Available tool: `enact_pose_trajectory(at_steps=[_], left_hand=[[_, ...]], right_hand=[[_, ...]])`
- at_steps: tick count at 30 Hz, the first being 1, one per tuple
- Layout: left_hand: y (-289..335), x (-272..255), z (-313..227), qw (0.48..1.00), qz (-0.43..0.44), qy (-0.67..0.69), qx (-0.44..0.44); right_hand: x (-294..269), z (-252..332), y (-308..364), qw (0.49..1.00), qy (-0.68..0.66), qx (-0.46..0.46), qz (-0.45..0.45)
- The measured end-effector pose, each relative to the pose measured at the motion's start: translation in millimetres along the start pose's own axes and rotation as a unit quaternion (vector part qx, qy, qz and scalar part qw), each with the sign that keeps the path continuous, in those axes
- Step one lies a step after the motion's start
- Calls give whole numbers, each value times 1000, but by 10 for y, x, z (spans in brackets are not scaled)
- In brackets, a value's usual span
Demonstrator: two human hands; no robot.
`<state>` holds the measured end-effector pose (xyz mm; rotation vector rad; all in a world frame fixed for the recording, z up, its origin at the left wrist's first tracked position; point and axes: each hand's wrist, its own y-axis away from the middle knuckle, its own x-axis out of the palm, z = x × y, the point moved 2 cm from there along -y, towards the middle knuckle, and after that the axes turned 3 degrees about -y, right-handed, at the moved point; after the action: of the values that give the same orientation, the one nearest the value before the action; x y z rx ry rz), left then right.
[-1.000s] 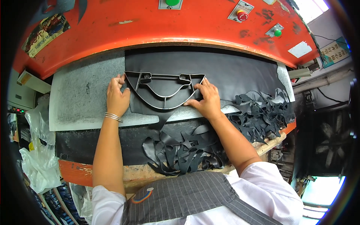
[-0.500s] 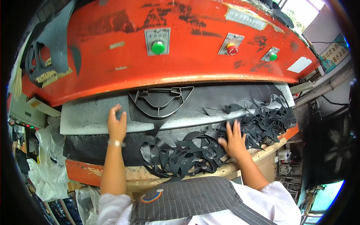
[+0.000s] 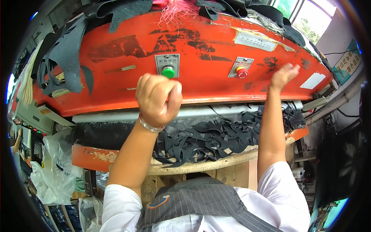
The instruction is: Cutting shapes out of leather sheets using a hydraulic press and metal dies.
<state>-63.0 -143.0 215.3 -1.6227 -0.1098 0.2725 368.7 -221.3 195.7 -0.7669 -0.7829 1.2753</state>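
My left hand point(image 3: 157, 96) is closed in a fist just below the left green push button point(image 3: 168, 71), its knuckles overlapping the button's lower edge. Whether it presses the button I cannot tell. Further right, my raised right hand point(image 3: 284, 78) is in front of the red machine face point(image 3: 208, 83), where it hides the right green button; its fingers are smeared. Below both arms, a heap of black leather offcuts point(image 3: 216, 137) lies along the front of the machine bed. The pale cutting board point(image 3: 108, 117) shows only as a strip under the red beam. The metal cutting die is hidden.
A red and yellow stop button point(image 3: 242, 72) sits between my hands. Grey leather scraps point(image 3: 67, 58) hang over the beam's left end, and pink strings point(image 3: 174, 13) lie on top. Clear plastic bags point(image 3: 52, 178) hang at left. A wooden rail point(image 3: 185, 169) edges the bed.
Both hands have risen from the bed and offcuts to the red machine face. My left hand has closed into a fist. The board's exposed part has narrowed, and the die has gone from sight.
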Motion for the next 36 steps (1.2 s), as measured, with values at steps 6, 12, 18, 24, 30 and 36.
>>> enact_pose_trajectory(at_steps=[6, 12, 18, 24, 30, 36], left_hand=[[-138, -327, -71, 960, 246, -50, -123], [1069, -1405, -776, 856, 413, -34, -310], [1779, -1857, -1192, 829, 429, -93, -346], [1867, -1851, -1209, 828, 404, -170, -351], [1896, -1780, -878, 793, 469, -99, -375], [1607, -1387, -231, 826, 456, -35, -331]], right_hand=[[-475, 466, 193, 976, -119, 120, 136], [-2094, 995, 1516, 817, -81, -88, 564], [-2698, 1512, 2184, 690, 2, -175, 702], [-2630, 1558, 2358, 730, 40, -156, 664], [-2288, 1606, 2215, 628, 51, -202, 750], [-851, 2061, 1980, 470, -205, -262, 818]])
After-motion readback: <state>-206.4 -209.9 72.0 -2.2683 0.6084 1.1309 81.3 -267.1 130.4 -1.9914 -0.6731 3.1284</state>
